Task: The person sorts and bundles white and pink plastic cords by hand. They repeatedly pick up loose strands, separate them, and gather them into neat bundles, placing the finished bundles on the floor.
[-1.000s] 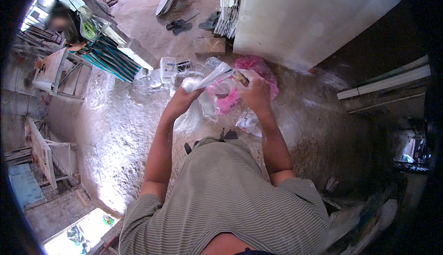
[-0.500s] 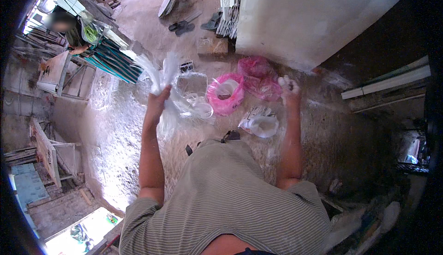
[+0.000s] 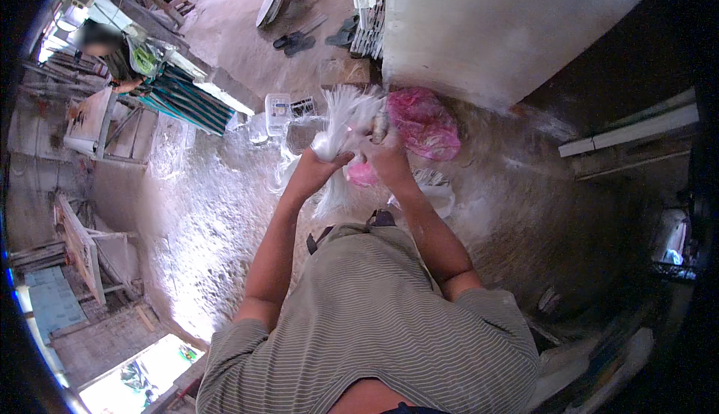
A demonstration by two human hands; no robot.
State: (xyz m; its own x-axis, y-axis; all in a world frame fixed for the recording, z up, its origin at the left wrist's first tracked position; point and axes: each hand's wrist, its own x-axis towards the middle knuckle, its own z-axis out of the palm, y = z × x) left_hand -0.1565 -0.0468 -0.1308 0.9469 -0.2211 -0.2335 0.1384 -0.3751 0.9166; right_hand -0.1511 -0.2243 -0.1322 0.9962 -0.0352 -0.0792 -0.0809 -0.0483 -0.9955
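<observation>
A loose bundle of long, thin white strands (image 3: 348, 107) fans out above my hands, its tail hanging down toward my lap. My left hand (image 3: 318, 171) is closed round its middle. At the bundle's right side is my right hand (image 3: 387, 158), fingers bent against the strands, with whitish coverings on some fingertips; its exact grip is partly hidden. Behind and below the hands shows a bit of a pink plastic bag (image 3: 363, 174), mostly covered. Coils of white strip (image 3: 283, 173) lie on the floor left of my left hand.
Another crumpled pink bag (image 3: 425, 123) lies right of my hands, with a white bag (image 3: 438, 193) nearer. A clear plastic box (image 3: 278, 114) stands beyond the coils. A wooden block (image 3: 344, 72), sandals (image 3: 294, 43) and a large pale panel (image 3: 494, 32) are farther off. Another person (image 3: 120, 66) is at far left.
My left hand has carried the strand bundle rightward to the middle. My right hand has swung in from the right and met it. Both now cover most of the nearer pink bag.
</observation>
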